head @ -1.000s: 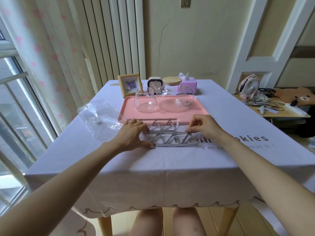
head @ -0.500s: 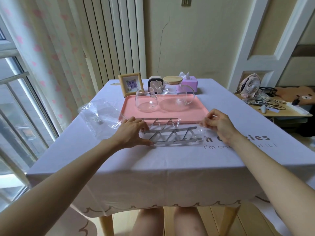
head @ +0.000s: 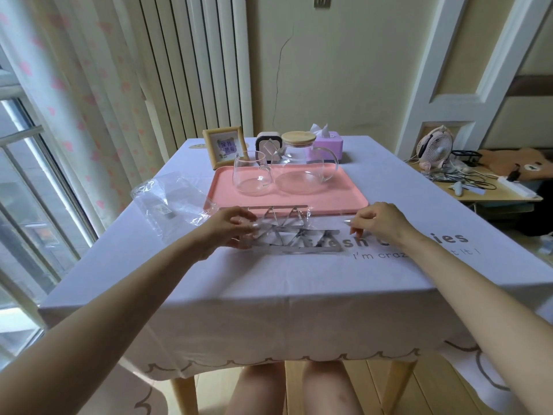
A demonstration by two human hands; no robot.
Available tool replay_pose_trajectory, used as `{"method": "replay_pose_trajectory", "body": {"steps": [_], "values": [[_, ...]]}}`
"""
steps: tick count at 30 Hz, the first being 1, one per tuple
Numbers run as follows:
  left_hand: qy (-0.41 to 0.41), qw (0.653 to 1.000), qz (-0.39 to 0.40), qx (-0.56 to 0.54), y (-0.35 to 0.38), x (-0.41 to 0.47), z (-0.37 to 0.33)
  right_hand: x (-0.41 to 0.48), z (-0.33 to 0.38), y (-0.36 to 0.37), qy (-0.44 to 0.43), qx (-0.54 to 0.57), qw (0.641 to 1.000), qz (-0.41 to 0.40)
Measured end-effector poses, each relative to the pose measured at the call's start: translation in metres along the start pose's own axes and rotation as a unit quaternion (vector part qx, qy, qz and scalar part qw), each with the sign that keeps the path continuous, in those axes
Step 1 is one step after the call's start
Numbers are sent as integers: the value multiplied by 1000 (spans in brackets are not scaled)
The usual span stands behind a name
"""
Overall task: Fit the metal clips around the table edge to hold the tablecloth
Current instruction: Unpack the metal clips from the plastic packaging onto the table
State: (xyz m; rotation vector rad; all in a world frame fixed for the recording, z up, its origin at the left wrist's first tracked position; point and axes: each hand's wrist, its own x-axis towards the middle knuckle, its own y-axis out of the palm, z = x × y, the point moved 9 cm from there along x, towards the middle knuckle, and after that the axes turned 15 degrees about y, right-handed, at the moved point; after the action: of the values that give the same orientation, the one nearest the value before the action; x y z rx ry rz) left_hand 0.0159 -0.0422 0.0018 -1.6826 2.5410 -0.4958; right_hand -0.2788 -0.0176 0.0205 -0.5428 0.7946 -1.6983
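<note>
the silver triangular metal clips (head: 299,241) are smooth and brightly polished, lying under a glossy, crinkled clear plastic film (head: 317,217). the lavender cloth tablecloth (head: 269,289) is matt and soft-looking. the pink plastic tray (head: 344,190) is smooth with a dull sheen. the clear jug (head: 305,178) is glossy glass with a pale wooden lid (head: 298,136).

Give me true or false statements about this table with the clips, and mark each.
The metal clips lie on the tablecloth, nearer than the pink tray. True.
A clip grips the near table edge. False: none is fitted.
The glass mug stands on the tray, left of the teapot. True.
The teapot has no lid. False: a wooden lid covers it.
The left hand holds the clips; the right hand pinches their clear wrapper. True.
</note>
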Motion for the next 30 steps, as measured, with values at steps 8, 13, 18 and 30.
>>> {"method": "replay_pose_trajectory", "body": {"steps": [8,13,18,30], "values": [[-19,982,-187,-25,-26,-5,5,0,4,10,-14,22,1000,4],[53,960,-196,192,-31,-4,-14,-2,9,14,-32,0,999,-2],[88,939,-140,302,-27,-4,-23,-4,9,24,-25,-50,998,31],[123,827,-58,545,-26,-3,-20,-11,18,39,-58,9,998,28]]}}
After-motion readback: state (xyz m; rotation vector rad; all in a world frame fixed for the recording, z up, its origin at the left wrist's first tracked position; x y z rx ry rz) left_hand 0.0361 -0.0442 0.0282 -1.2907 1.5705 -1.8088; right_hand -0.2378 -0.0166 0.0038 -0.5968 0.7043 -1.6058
